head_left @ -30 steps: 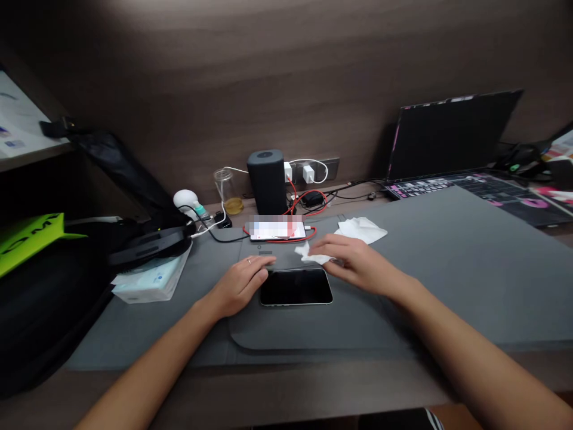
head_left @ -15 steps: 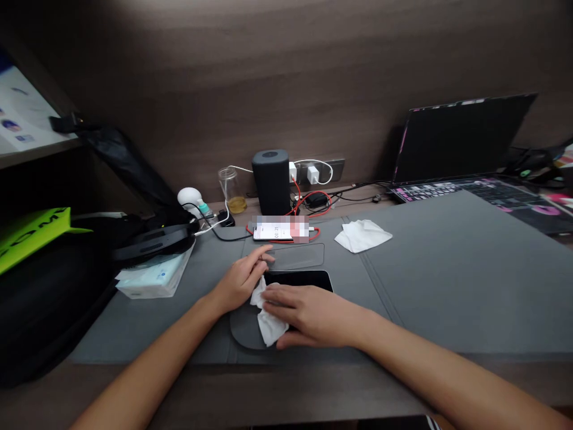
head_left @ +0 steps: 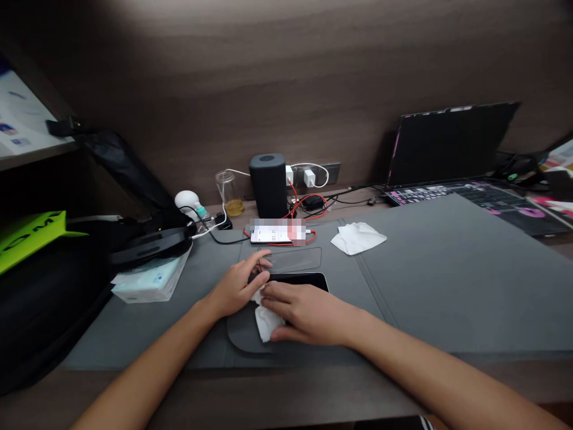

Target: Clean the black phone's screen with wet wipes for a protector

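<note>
A phone with a black screen (head_left: 308, 279) lies on a dark grey pad with a rounded corner (head_left: 242, 337). My right hand (head_left: 304, 313) has its fingers closed over a crumpled white tissue (head_left: 268, 325), pressed down at the phone's near left part. Most of the phone's near side is hidden under that hand. My left hand (head_left: 237, 283) rests at the phone's left end, its fingers apart and the thumb by the phone's corner and the tissue. Just behind the phone lies a clear screen protector (head_left: 298, 258), partly under the left fingertips.
A second phone (head_left: 273, 233) on a red cable lies farther back. Another white tissue (head_left: 358, 238) is to its right. A black speaker (head_left: 267, 188), a glass jar (head_left: 230, 194) and cables line the wall. A tissue pack (head_left: 150, 280) lies left; an open laptop (head_left: 452, 146) stands right.
My left thumb has shifted down toward the phone's corner and the tissue. My right hand stays over the phone with the tissue. The whole view has moved slightly.
</note>
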Demonstrator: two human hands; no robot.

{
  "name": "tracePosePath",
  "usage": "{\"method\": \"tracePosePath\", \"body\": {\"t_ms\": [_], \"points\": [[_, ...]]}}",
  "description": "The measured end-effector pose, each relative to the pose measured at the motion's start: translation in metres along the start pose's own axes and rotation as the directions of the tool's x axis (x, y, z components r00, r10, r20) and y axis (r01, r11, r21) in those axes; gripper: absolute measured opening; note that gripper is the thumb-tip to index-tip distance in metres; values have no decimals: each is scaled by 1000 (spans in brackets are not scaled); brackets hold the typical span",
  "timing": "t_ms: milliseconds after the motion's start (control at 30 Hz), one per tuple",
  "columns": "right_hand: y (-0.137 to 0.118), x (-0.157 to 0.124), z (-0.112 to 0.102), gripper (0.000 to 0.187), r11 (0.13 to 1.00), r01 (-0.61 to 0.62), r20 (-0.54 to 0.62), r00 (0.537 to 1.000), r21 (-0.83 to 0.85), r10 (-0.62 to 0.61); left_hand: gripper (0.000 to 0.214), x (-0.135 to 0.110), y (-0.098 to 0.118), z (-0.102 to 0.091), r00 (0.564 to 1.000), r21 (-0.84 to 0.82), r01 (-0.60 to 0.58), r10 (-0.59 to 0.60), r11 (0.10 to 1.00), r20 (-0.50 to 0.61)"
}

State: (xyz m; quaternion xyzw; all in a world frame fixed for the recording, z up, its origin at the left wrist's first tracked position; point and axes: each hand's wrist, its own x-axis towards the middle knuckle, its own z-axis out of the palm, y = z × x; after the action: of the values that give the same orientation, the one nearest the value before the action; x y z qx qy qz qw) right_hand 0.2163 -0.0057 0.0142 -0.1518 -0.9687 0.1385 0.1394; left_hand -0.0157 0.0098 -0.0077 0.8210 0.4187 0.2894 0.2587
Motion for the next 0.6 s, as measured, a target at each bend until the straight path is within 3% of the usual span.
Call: {"method": "tracePosePath", "body": {"t_ms": [167,333,467,600], "points": [[7,-4,3,36,996,-75,-54,996,-38,73,42,0,-2,0,1000,19,-12,12,1000,-1],[10,-6,3,44,998,35,3,999,-44,-35,43,-1,-2,0,1000,29,-15,15,999,7],[12,-7,-1,36,992,-113,-56,992,-57,110,45,-1,-2,0,1000,28,-20,20,999,-1],[10,-7,-3,33,998,-10,-21,1000,-65,9,42,-1,-3,-1,1000,25,-23,22,999,8]]}}
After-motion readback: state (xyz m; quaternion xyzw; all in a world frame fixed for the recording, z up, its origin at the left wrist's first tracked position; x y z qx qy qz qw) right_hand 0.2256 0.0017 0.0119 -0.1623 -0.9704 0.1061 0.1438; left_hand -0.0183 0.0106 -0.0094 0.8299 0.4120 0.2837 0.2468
